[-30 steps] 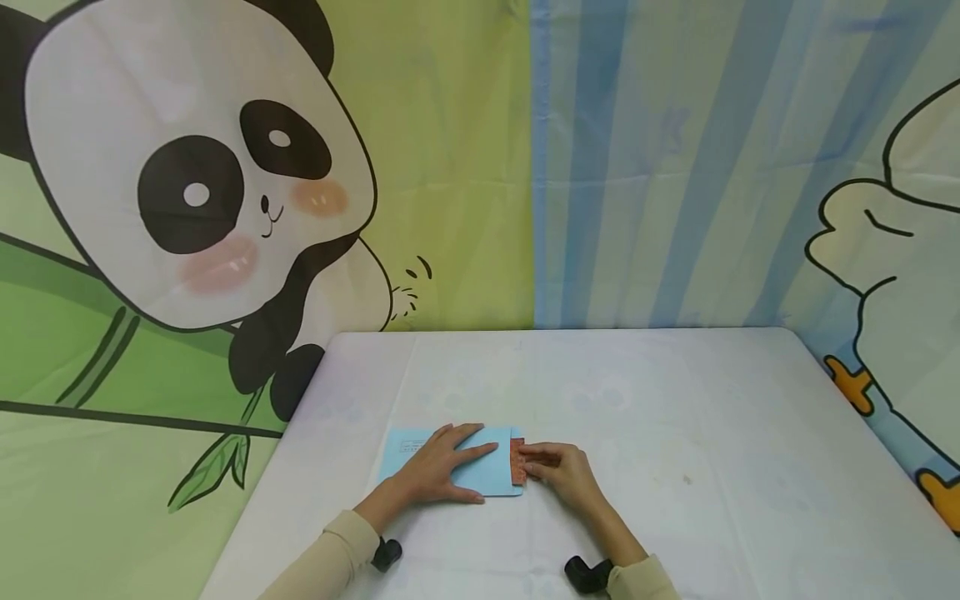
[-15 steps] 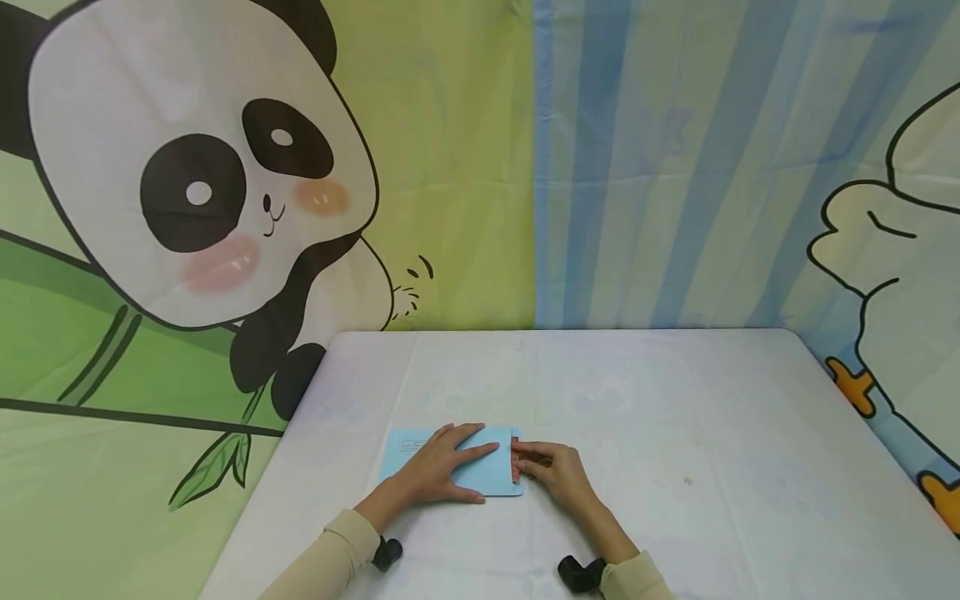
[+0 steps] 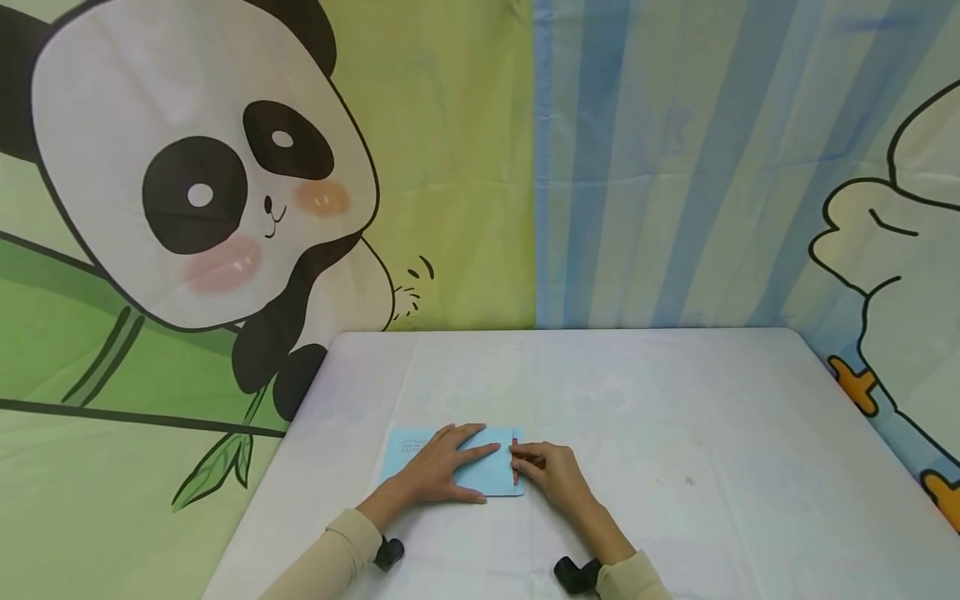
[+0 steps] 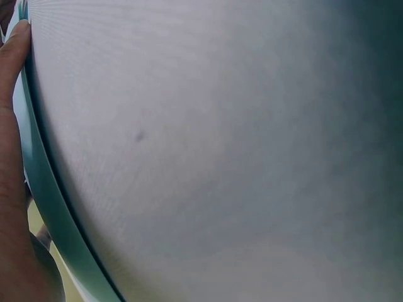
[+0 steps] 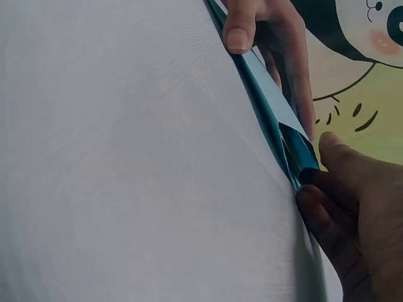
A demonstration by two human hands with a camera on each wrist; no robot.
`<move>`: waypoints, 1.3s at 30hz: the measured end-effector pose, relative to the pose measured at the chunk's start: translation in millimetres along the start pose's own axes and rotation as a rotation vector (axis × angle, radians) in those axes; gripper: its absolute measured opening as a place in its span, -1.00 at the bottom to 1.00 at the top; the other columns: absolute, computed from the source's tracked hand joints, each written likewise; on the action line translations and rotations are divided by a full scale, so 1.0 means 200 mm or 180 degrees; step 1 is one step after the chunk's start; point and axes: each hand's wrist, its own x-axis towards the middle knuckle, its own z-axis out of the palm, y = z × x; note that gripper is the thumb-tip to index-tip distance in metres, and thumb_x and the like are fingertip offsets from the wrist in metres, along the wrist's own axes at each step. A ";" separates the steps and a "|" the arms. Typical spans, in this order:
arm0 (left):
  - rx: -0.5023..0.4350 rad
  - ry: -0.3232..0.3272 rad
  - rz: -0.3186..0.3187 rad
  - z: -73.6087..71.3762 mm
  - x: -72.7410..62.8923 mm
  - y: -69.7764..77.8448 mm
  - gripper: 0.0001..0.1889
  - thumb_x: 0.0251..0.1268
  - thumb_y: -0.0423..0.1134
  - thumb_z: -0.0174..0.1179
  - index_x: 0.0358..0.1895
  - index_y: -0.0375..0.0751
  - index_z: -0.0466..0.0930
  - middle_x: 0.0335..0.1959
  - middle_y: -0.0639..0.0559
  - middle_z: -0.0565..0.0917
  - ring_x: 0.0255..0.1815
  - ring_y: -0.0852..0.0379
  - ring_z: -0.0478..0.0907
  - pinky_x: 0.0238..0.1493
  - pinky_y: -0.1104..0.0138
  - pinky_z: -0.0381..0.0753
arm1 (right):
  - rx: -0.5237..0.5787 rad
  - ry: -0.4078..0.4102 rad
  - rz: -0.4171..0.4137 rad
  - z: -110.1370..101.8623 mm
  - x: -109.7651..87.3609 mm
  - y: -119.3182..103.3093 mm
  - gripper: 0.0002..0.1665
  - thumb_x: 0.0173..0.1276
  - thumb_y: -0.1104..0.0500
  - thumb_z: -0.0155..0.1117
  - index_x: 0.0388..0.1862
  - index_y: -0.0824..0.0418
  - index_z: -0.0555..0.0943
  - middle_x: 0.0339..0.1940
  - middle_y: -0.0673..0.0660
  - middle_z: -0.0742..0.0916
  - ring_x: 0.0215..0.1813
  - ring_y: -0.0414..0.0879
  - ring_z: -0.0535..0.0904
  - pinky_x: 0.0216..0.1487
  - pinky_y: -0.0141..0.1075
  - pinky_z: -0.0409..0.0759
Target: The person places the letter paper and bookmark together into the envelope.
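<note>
A light blue envelope (image 3: 491,479) lies flat on the white-covered table, its open end to the right. My left hand (image 3: 438,468) rests spread on top of it, and the left thumb lies by its near edge. Only a narrow sliver of a red patterned slip (image 3: 515,477) shows at the envelope's mouth; the rest is inside or hidden. My right hand (image 3: 558,479) pinches at that sliver with thumb and fingertips. In the right wrist view the envelope (image 5: 272,88) gapes slightly, with the right fingers (image 5: 315,211) curled at its mouth; the slip is not discernible there.
The white table (image 3: 637,400) extends behind and to the right of the hands. A printed curtain (image 3: 457,167) with a panda stands beyond the table's far edge. Black wrist-worn devices (image 3: 576,575) sit close above the tabletop near both sleeves.
The red slip has slid left into the envelope, from a wide strip to a thin sliver. My right hand has moved slightly left with it; the left hand stays in place.
</note>
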 end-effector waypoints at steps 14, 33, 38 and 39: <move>-0.0010 0.0013 0.0013 0.00 0.00 0.00 -0.12 -0.03 0.50 -0.02 0.40 0.20 0.17 0.40 -0.11 0.14 0.39 0.01 0.09 0.28 -0.06 0.08 | -0.0152 -0.0028 -0.0005 0.01 -0.01 0.00 -0.70 0.16 0.05 0.34 -0.11 0.06 0.70 -0.43 -0.12 0.61 -0.39 -0.29 0.54 -0.41 -0.43 0.52; 0.0003 0.0016 0.0026 -0.02 0.00 0.00 -0.12 -0.02 0.49 0.00 0.39 0.16 0.20 0.39 -0.13 0.16 0.37 -0.01 0.11 0.26 -0.06 0.11 | -0.0394 0.0028 -0.0179 0.02 0.00 0.01 -0.74 0.14 0.08 0.36 -0.15 0.01 0.72 -0.51 -0.21 0.52 -0.48 -0.35 0.37 -0.50 -0.46 0.41; 0.0010 0.0015 0.0027 -0.01 0.00 0.00 -0.12 -0.02 0.49 0.00 0.39 0.17 0.20 0.39 -0.12 0.16 0.37 -0.01 0.12 0.26 -0.06 0.12 | -0.0459 0.0014 -0.0189 0.03 -0.01 0.01 -0.73 0.16 0.08 0.35 -0.12 0.00 0.71 -0.50 -0.20 0.51 -0.47 -0.34 0.36 -0.49 -0.46 0.40; 0.0016 0.0020 0.0031 -0.01 0.00 0.00 -0.13 -0.02 0.49 0.00 0.39 0.16 0.20 0.39 -0.13 0.16 0.37 -0.01 0.12 0.26 -0.06 0.12 | -0.0454 0.0013 -0.0184 0.03 -0.01 0.01 -0.73 0.16 0.07 0.35 -0.12 0.00 0.70 -0.50 -0.20 0.51 -0.46 -0.34 0.36 -0.48 -0.46 0.40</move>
